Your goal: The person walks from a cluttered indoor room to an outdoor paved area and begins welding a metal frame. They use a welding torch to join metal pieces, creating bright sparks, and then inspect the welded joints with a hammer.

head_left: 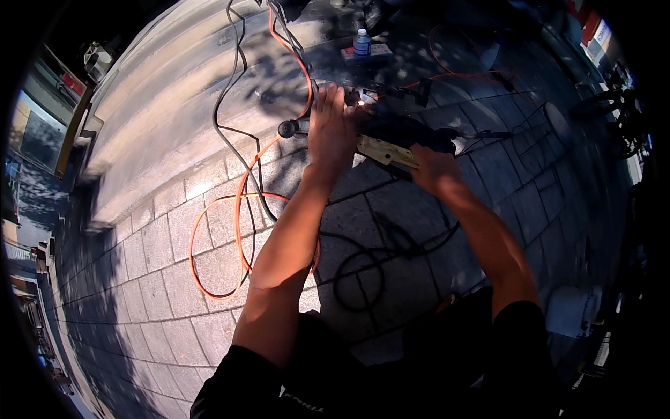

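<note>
My left hand (331, 126) is clamped over the front of a dark power tool (391, 129), next to its black side handle knob (287, 128). A small bright spark (361, 104) shows just past my fingers. My right hand (433, 167) grips the rear of the same tool, beside a pale cream-coloured part (386, 151) under it. The tool lies low over the stone paving, partly in shadow, so its working end is hard to make out.
An orange cable (239, 209) loops over the paving slabs (160, 244) to the left, with a black cable (230, 98) beside it. Pale stone steps (174, 77) rise at the upper left. A small plastic bottle (361, 42) stands beyond the tool.
</note>
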Motion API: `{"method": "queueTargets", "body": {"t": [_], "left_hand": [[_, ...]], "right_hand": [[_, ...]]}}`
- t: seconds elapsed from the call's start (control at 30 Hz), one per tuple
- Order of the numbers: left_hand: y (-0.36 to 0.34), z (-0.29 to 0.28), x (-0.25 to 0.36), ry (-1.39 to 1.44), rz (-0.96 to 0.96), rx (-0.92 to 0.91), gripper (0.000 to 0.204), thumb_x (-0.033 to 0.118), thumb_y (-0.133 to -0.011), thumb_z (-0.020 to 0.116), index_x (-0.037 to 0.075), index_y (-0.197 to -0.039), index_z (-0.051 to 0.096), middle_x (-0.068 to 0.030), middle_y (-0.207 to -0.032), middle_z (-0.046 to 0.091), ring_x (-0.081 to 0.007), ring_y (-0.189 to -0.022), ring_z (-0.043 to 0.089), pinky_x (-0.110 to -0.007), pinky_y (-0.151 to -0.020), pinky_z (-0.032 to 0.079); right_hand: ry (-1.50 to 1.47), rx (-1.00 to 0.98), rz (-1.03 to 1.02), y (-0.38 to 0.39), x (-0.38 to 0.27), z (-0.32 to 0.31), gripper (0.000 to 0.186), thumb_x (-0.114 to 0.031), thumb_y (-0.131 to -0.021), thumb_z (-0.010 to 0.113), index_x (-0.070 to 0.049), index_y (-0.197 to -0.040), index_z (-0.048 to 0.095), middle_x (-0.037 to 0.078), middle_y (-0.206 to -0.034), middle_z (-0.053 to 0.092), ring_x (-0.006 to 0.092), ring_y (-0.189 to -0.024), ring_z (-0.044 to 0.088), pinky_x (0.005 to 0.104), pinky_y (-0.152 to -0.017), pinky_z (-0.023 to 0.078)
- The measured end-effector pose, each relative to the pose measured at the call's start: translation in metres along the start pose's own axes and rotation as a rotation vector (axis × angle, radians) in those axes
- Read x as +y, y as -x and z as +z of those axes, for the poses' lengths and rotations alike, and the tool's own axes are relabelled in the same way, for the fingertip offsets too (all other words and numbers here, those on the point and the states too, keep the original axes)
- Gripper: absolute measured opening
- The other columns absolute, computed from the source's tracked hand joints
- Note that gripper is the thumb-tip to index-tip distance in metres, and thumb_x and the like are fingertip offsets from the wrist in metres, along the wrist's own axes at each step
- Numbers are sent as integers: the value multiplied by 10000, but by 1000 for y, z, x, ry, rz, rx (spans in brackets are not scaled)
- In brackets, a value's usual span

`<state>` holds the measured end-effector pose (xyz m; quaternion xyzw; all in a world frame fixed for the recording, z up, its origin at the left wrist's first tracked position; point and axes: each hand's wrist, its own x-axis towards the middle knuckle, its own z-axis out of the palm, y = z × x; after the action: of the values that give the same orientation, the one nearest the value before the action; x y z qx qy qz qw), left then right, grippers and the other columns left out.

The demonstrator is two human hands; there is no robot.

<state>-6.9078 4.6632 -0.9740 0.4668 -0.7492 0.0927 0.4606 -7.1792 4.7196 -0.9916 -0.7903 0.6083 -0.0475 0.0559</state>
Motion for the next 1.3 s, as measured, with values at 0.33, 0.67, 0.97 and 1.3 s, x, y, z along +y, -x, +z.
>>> {"method": "queueTargets", "body": {"t": [0.33,0.67,0.97,1.3], "left_hand": [[6,10,0,36,-6,-46,442,169,-1093,505,-32,-1486,480,-267,-1559,500,-481,-1484,434,-558,-1232,354],[7,25,6,19,107,-148,418,236,-1098,493,16,-1449,547,-248,-1522,551,-466,-1462,478,-541,-1235,346],[9,25,34,85,7,-217,527,296,-1078,545,29,-1529,493,-161,-1626,471,-350,-1564,367,-502,-1286,287],[0,17,9,145,24,43,451,220,-1111,494,-27,-1488,501,-254,-1566,498,-495,-1500,403,-561,-1238,328]], "right_hand": [[10,17,40,-3,3,1,418,-298,-921,740,-126,-1260,565,156,-1206,724,413,-1082,709,550,-915,554],[30,57,42,-8,1,4,392,-298,-918,743,-130,-1231,577,138,-1101,734,391,-1013,733,541,-853,562],[47,30,26,-7,2,4,397,-310,-938,724,-115,-1237,552,151,-1130,733,399,-1022,735,528,-862,576],[28,19,19,-4,4,1,412,-287,-911,744,-122,-1246,569,142,-1183,721,392,-1084,715,533,-880,570]]}}
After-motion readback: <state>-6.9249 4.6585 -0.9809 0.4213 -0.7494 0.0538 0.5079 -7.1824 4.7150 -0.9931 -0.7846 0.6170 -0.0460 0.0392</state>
